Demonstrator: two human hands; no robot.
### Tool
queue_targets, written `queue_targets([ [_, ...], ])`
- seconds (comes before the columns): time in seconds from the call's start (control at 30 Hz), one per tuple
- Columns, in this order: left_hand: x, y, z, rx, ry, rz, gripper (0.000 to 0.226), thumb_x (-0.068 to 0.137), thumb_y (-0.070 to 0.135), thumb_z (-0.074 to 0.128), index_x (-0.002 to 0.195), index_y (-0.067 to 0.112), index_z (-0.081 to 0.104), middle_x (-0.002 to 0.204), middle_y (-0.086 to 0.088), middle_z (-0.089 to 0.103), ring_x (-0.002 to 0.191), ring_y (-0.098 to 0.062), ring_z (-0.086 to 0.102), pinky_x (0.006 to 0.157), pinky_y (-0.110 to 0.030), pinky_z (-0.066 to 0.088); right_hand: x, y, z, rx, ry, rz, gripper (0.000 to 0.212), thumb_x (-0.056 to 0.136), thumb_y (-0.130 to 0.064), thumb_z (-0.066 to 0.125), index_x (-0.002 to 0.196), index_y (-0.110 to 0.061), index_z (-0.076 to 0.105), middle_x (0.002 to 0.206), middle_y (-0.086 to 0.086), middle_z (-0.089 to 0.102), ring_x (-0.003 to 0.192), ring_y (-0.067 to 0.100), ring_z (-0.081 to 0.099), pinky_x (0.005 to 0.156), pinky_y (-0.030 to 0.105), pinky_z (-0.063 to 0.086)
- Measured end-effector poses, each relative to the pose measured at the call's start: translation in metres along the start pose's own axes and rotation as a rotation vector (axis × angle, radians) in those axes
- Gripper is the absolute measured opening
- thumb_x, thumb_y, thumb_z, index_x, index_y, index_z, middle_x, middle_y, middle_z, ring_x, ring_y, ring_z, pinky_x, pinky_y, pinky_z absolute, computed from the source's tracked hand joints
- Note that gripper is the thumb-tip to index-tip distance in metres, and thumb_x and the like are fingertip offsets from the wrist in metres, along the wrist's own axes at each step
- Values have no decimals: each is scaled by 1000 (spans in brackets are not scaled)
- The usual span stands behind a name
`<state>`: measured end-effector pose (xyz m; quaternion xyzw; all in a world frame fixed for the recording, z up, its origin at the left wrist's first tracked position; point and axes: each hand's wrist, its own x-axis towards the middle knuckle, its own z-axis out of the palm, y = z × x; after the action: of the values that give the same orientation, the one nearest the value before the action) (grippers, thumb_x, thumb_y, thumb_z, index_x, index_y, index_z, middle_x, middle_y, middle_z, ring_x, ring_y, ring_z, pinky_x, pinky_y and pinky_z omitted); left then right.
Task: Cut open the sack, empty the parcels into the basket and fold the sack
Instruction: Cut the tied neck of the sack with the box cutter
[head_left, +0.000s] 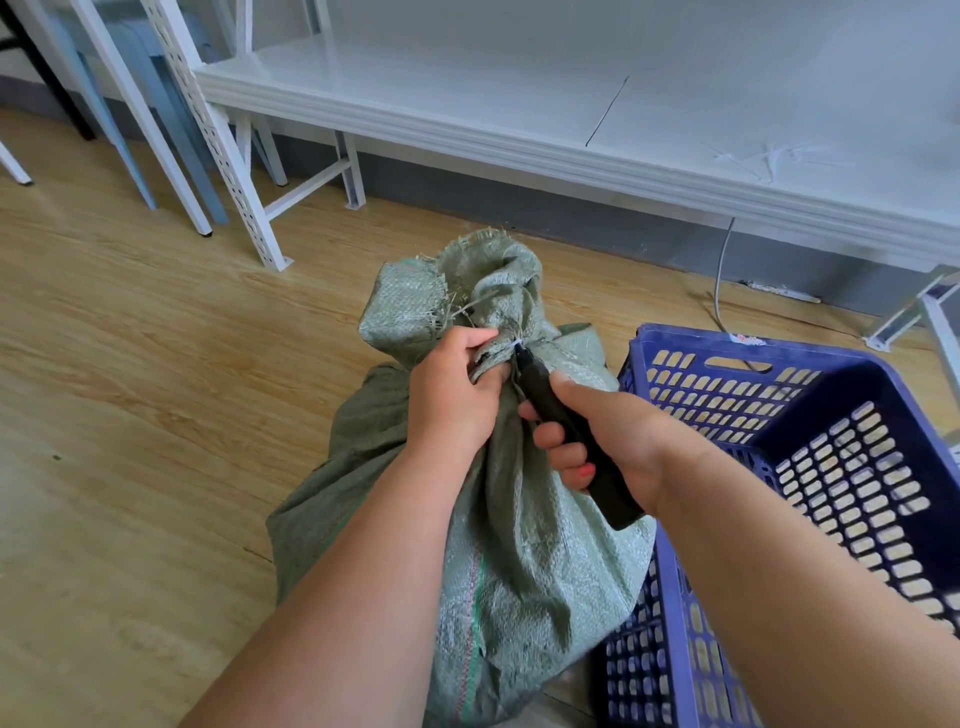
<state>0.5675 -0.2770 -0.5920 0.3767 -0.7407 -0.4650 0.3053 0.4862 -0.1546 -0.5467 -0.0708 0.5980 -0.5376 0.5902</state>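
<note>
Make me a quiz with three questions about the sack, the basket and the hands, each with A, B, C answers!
1. Where is the basket?
A. right of the sack
B. on the shelf
C. left of the sack

2. What colour is the basket?
A. red
B. blue
C. yellow

3. What does the right hand hold?
A. nothing
B. a parcel
C. a black cutter

Answers: 1 A, it stands on the floor to the sack's right. 2 B, its slotted walls are blue. 3 C, fingers curl round the black handle, its tip at the tied neck, which the left hand grips.
</note>
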Motion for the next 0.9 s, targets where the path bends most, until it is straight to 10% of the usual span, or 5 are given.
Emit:
queue_targets([
  [0.2,3,-19,-10,-150,-17,-295,35,87,14,69,121,19,62,113,1,66,102,-14,63,92,-29,49,-17,-35,-14,253,-213,-129,45,103,-43,26,88,-11,53,51,-6,39,32,1,31,28,13,23],
  [0.53,0,2,-4,-60,-25,-102,34,84,11,72,113,27,62,103,13,62,98,-2,58,81,-13,42,-1,-27,12,-329,234,-280,46,98,-50,41,90,-10,62,59,2,51,42,14,39,44,23,32],
  [0.9,3,3,-11,-20,-78,52,50,78,7,72,99,51,58,110,13,69,107,-5,63,99,-37,49,26,-19,6,-610,631,-530,8,83,-31,68,85,-24,68,62,-6,57,62,20,53,64,33,46],
])
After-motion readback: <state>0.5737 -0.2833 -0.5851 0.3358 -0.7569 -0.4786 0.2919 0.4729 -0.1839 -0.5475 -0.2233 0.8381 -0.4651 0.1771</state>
